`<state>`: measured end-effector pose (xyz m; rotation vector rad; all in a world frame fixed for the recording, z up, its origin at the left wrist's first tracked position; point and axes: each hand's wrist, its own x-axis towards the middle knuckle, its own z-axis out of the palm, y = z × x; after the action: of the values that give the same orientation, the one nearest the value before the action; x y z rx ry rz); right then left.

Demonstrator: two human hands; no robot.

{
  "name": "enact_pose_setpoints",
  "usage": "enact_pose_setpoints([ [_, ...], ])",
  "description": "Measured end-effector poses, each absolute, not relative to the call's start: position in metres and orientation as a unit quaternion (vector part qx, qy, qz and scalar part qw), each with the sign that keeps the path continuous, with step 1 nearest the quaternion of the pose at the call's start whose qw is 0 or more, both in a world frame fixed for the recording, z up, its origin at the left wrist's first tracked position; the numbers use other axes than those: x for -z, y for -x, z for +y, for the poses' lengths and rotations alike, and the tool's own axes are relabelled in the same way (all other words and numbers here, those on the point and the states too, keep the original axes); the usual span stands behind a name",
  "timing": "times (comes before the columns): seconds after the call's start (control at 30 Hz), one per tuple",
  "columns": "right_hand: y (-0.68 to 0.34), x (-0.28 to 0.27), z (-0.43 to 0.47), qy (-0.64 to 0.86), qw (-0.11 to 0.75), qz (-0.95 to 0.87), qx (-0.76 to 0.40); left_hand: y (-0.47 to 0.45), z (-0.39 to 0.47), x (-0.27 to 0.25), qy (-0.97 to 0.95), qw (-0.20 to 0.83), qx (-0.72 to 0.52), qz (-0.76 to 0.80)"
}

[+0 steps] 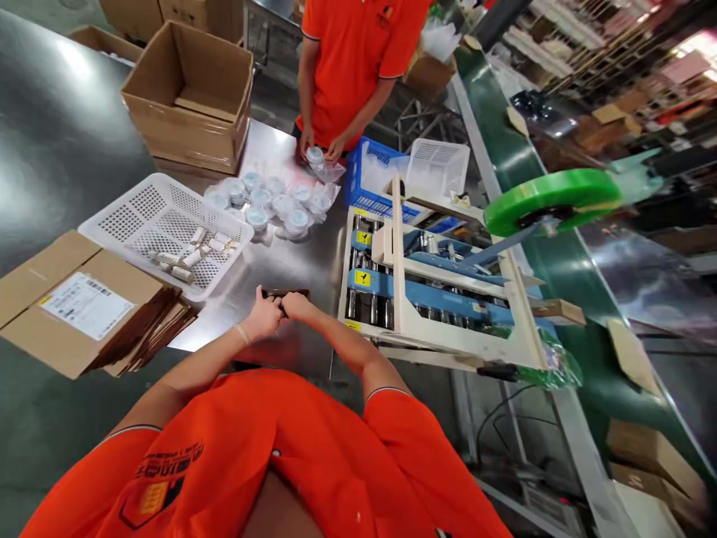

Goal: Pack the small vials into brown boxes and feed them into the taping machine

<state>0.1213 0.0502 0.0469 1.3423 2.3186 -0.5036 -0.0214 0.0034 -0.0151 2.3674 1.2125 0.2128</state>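
Close to my body, over the metal table's near edge, my left hand (264, 314) and my right hand (296, 305) meet at a small dark brown box-like thing (299, 294). The fingers of both are bent round its near side, and much of it lies hidden behind them. To their left stands a white perforated plastic basket (128, 211) with several small pale cylindrical pieces (191, 258) in it. Beyond my hands lies a pile of round, clear-bagged items (261, 197).
Flattened cartons (33, 336) overlap the table's left edge. An open cardboard box (184, 134) stands behind the basket. Across the table a co-worker (358, 67) handles a bagged round item. To the right are a tape-sealing machine (442, 299), a blue crate (354, 175) and a green conveyor (565, 246).
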Motion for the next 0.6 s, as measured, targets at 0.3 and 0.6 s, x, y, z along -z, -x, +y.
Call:
enact_pose_setpoints([
  [0.3,-0.176,-0.049,0.031,-0.652,0.045,0.743,0.146,0.023,0.013,0.012,-0.872,0.231,-0.046,0.43],
  [0.6,-0.171,-0.002,0.031,-0.609,-0.035,0.678,0.41,0.016,0.016,0.021,-0.846,0.252,-0.088,0.461],
])
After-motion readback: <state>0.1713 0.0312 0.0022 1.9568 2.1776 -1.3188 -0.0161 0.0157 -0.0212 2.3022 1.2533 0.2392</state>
